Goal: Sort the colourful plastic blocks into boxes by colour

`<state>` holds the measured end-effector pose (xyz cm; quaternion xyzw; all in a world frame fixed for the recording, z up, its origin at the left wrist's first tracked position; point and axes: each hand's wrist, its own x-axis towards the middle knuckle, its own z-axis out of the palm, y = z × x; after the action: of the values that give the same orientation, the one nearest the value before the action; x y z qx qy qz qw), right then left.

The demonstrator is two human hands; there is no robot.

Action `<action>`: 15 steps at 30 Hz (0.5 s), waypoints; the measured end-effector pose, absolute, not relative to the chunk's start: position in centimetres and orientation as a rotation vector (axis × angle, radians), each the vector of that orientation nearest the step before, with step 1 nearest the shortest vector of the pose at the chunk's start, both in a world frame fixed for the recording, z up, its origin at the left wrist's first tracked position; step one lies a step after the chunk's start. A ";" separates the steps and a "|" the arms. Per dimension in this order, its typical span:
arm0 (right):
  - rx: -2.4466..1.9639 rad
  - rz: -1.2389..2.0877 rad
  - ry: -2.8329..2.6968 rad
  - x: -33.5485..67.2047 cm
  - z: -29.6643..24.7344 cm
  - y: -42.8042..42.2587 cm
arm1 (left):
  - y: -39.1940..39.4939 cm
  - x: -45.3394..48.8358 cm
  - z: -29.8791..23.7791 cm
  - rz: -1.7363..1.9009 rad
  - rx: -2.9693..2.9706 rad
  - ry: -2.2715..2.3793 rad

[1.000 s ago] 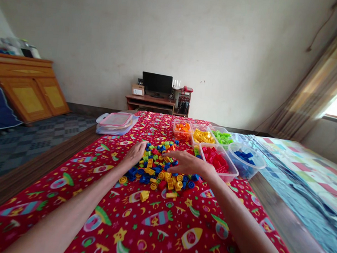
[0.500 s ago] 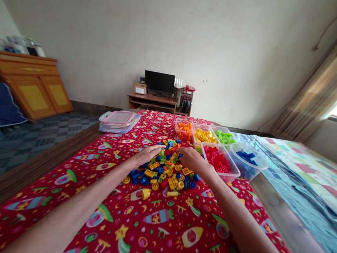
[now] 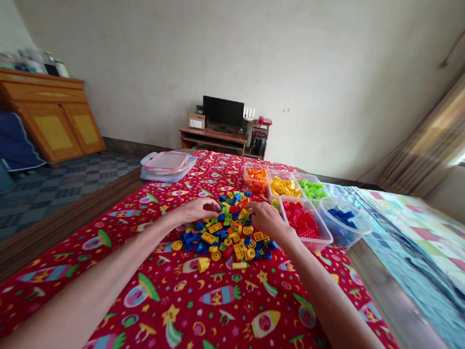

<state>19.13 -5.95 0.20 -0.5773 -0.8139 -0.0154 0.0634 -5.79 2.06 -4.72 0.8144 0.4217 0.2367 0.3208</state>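
Note:
A loose pile of toy building bricks [image 3: 221, 236] in yellow, blue, green, orange and red lies on a red cloth [image 3: 219, 325]. At the pile's left edge is my left hand [image 3: 197, 210], thumb and fingers curled toward each other; a small dark bit shows at the tips, too small to name. My right hand [image 3: 267, 216] is over the right side of the pile, fingers bent down and closed, their tips partly hidden. Close by the right hand stands a clear box of red bricks [image 3: 299, 219].
Behind the red box are clear boxes of orange bricks [image 3: 257, 175], yellow bricks [image 3: 285, 188] and green bricks [image 3: 311, 189]. A round tub of blue bricks [image 3: 343, 218] stands at the right. Stacked lids [image 3: 167, 162] lie at the far left.
My left hand has drawn back leftward from the pile, and its stretched fingers have curled in. The right hand stays over the pile's right side, with little change. The view has shifted slightly.

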 end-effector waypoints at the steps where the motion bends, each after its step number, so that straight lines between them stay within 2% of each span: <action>1: -1.748 -0.040 -2.447 19.2 0.2 -5.9 | 1.9 -5.6 -4.7 0.615 2.179 1.096; 8: -1.763 -0.094 -2.368 19.2 0.9 -5.9 | 1.4 -4.2 -4.4 0.664 2.368 1.106; 15: -1.766 -0.077 -2.469 19.2 1.0 -6.2 | 0.5 -4.1 -3.3 0.915 2.101 1.201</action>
<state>19.15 -6.24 1.00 -0.5808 -0.8120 -0.0253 0.0524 -4.13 0.45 -3.27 0.7812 0.4463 0.3402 0.2735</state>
